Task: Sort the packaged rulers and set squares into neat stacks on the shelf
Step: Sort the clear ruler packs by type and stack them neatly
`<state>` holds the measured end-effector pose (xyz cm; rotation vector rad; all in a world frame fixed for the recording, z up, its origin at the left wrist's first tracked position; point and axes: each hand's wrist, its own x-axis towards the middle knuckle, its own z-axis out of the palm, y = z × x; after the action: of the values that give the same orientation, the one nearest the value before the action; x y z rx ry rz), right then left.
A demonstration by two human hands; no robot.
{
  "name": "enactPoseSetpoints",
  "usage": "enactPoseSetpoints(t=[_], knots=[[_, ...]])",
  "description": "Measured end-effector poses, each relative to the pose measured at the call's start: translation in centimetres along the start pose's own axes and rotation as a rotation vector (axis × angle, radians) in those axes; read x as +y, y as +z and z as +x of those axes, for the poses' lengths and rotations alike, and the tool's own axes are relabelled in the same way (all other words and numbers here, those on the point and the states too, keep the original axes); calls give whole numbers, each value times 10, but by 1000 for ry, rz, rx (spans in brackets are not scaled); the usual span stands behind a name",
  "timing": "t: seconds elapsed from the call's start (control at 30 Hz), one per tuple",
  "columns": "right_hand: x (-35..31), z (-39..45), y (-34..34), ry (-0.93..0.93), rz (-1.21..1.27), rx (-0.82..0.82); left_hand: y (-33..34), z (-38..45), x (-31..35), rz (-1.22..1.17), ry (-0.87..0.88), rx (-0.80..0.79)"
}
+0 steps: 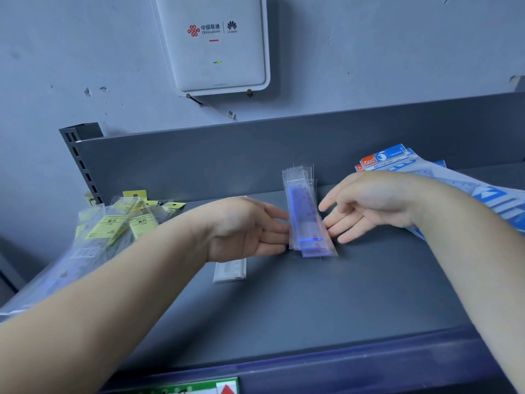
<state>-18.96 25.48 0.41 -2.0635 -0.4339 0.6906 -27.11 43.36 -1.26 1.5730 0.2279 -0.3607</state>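
A small stack of blue rulers in clear sleeves (305,220) lies on the grey shelf (312,294), near its middle. My left hand (244,228) has straight fingers touching the stack's left edge. My right hand (366,203) has straight fingers against the stack's right edge. A clear packaged ruler (230,270) lies under my left hand, mostly hidden. Yellow-labelled ruler packs (119,226) sprawl in a loose pile at the left. Blue and orange set-square packs (397,163) lie stacked at the right, partly behind my right forearm.
The shelf's grey back panel (255,155) rises behind the packs. A slotted upright (82,163) stands at the back left. A white router box (216,44) hangs on the wall above. A blue price rail (312,368) with a green tag (193,388) runs along the front edge.
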Motion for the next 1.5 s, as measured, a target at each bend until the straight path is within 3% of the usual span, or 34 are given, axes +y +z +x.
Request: enactPoseSetpoints(t=[0.1, 0.17, 0.27, 0.37, 0.47, 0.6, 0.7, 0.83, 0.97, 1.1, 1.37, 1.5], knots=[[-1, -1, 4, -4, -27, 47, 7, 0, 0, -37, 19, 8], [-2, 0, 7, -43, -104, 169, 3, -6, 2, 35, 87, 79], [-11, 5, 19, -251, -312, 308, -21, -35, 5, 267, 242, 188], [-32, 0, 43, -410, -418, 215, -58, -77, 0, 513, 366, 397], [-56, -3, 79, -450, -516, 88, -92, -112, -17, 583, 416, 649], [-83, 5, 133, -480, -612, 14, -124, -136, -46, 749, 280, 912], [-94, 12, 166, -442, -720, 19, -130, -139, -66, 808, 144, 982], [-94, 22, 194, -296, -870, 52, -131, -132, -87, 894, 100, 1103], [-93, 30, 198, -183, -815, 71, -136, -132, -92, 856, 94, 1133], [-90, 26, 184, -220, -709, 160, -137, -132, -94, 826, 123, 1134], [-62, -11, 158, -291, -197, 449, -137, -134, -92, 841, 258, 1189], [-53, -5, 162, -168, -337, 566, -133, -140, -89, 685, 393, 1174]])
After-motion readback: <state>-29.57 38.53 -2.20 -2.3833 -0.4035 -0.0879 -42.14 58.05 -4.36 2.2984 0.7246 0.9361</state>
